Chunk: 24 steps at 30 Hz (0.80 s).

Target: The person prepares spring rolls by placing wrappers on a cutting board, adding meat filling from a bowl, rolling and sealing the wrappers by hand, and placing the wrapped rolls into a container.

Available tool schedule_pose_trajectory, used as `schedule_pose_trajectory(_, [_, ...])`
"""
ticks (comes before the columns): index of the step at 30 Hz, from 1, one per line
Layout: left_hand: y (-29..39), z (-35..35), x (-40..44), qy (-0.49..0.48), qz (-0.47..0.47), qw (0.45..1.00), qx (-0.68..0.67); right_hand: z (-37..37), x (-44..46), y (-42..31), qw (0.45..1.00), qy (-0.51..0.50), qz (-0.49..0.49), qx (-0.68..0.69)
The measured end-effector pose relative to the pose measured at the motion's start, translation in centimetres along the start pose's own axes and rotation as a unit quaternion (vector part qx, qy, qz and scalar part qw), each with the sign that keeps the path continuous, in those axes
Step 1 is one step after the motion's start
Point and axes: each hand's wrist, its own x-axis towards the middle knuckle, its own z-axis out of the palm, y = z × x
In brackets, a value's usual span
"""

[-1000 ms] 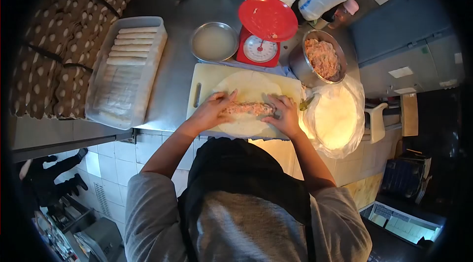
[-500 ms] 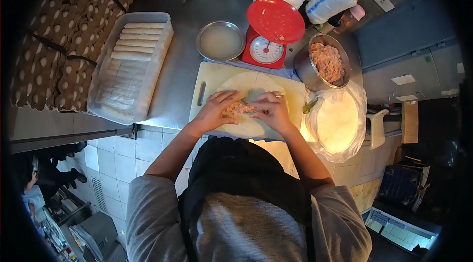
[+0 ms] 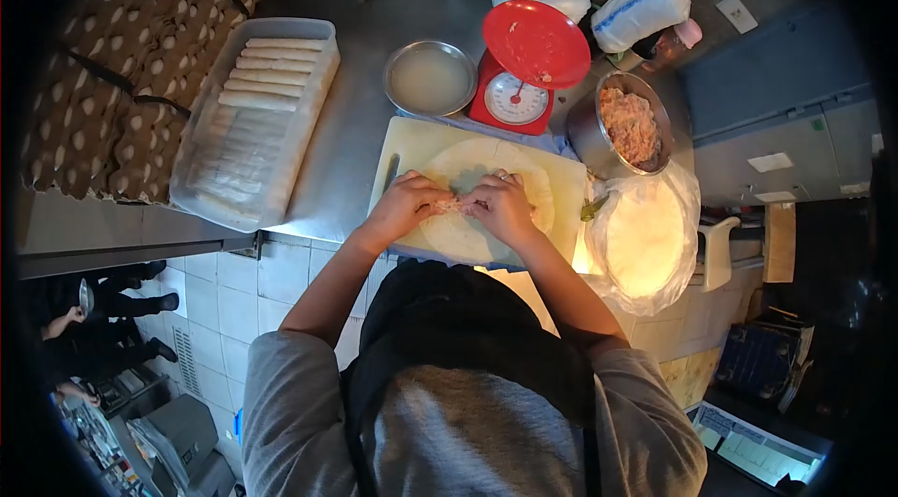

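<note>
On the cutting board (image 3: pixel 568 190), the left hand (image 3: pixel 404 208) and right hand (image 3: pixel 503 209) both pinch the meat filling (image 3: pixel 450 205), which lies over the round wrapper (image 3: pixel 458 239); light, equal finger pressure should keep its thickness even.

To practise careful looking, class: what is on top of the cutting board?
On the cutting board lies a round, pale sheet with pinkish filling on it. The left hand and right hand cover part of both; the board beneath the sheet is hidden.

Two hands (image 3: pixel 407 207) (image 3: pixel 503 207), one cutting board (image 3: pixel 408 135), one scale (image 3: pixel 516 100), one pot (image 3: pixel 587 129).
</note>
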Motion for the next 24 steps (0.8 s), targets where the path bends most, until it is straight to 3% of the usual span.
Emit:
schedule_pose_trajectory(3, [0.5,-0.8,-0.6,0.033,-0.041,0.997,-0.049,-0.5,0.5,-0.6,1.0,0.013,-0.001,0.025])
schedule_pose_trajectory(6, [0.1,-1.4,-0.9,0.051,-0.024,0.998,-0.038,0.9,1.7,-1.3,0.999,-0.003,-0.044,0.011])
schedule_pose_trajectory(9, [-1.1,-1.0,-1.1,0.023,-0.073,0.997,-0.02,2.9,2.5,-2.1,0.997,0.021,-0.067,-0.011])
schedule_pose_trajectory(12, [-1.1,-1.3,-1.2,0.013,-0.055,0.998,0.001,2.1,1.9,-2.2,0.995,0.004,-0.07,-0.065])
schedule_pose_trajectory(15, [0.5,-1.8,-1.3,0.052,-0.028,0.997,0.055,-0.1,-0.3,-0.8,0.999,0.042,-0.014,0.02])
schedule_pose_trajectory(18, [2.4,-1.4,0.0,0.05,0.009,0.996,0.067,-1.6,-2.5,0.8,0.997,0.065,0.028,0.021])
schedule_pose_trajectory(24, [2.2,4.5,2.9,-0.037,0.036,0.999,0.015,-2.0,-4.5,2.4,0.993,0.08,0.08,0.008])
